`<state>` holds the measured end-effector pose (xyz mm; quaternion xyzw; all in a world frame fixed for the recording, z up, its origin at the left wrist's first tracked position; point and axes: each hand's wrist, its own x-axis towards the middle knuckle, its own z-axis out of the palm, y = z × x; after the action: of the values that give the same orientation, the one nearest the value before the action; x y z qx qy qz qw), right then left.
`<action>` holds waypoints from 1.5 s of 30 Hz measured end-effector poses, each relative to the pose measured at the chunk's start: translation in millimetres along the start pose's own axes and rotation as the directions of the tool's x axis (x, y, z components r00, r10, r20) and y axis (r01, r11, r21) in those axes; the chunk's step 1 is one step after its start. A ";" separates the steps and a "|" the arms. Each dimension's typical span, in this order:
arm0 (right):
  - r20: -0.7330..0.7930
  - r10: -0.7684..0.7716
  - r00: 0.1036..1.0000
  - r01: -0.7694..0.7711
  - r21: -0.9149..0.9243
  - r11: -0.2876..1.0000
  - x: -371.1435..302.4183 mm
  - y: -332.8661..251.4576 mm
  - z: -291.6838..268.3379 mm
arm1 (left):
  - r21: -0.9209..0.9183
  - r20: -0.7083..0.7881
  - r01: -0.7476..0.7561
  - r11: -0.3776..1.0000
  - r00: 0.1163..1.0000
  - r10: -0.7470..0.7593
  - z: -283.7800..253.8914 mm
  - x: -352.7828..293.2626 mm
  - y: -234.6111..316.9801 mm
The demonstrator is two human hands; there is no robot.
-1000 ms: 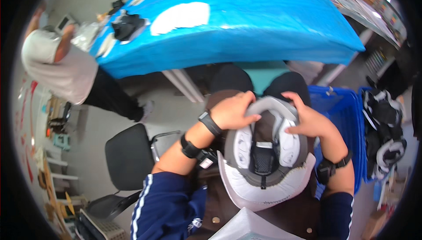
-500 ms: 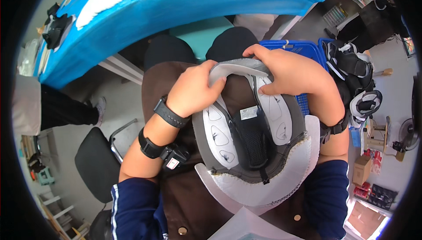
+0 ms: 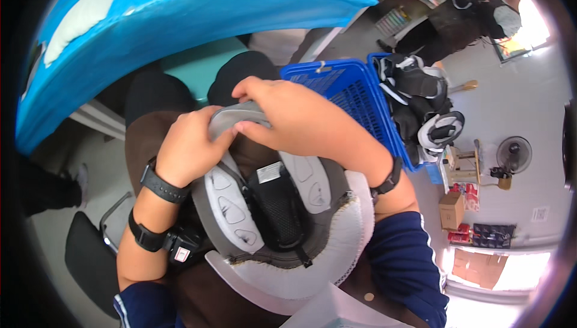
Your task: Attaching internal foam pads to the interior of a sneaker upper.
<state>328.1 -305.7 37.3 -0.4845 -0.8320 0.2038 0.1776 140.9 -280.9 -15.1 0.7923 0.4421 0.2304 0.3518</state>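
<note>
A grey helmet liner (image 3: 354, 220) rests on my lap over a brown apron, its opening facing up. Inside it are two white side panels (image 3: 229, 208) with drawn outlines and a black mesh pad (image 3: 276, 208) bearing a small white label. My left hand (image 3: 191, 146) grips the far left part of the liner's rim, thumb on the inner side. Close beside it, my right hand (image 3: 294, 115) pinches the same far rim between thumb and fingers. Both sets of fingertips are partly hidden behind the grey edge.
A blue-covered table (image 3: 198, 27) stands ahead. To the right are a blue basket (image 3: 327, 71) and a second one heaped with black and white liners (image 3: 421, 88). A black chair (image 3: 87, 256) is at left. At far right, a person (image 3: 457, 21) stands by a shelf.
The whole view has turned to the right, so the liner and hands appear farther left. My right hand has come closer to my left along the rim.
</note>
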 end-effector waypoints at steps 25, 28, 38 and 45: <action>-0.032 0.246 0.969 -0.237 0.181 0.955 -33.8 9.7 0.4 | -0.079 0.454 -0.151 0.985 0.875 0.170 -18.5 12.9 -18.1; -0.024 0.278 0.960 -0.265 0.232 0.936 -34.2 11.9 2.7 | -0.017 0.413 -0.151 0.988 0.899 0.145 -17.2 9.8 -14.3; 0.087 0.484 0.871 -0.485 0.322 0.813 -30.6 4.7 2.3 | 0.009 0.359 -0.130 0.991 0.926 0.118 -10.6 3.1 -15.4; -0.013 0.279 0.960 -0.278 0.068 0.958 -43.4 8.5 5.9 | 0.150 0.217 -0.191 0.970 0.964 0.156 -4.7 3.8 -8.2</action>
<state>351.8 -341.0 23.7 -0.5929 -0.7463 0.2484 0.1724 135.2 -273.0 -18.1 0.8745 0.3504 0.1396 0.3048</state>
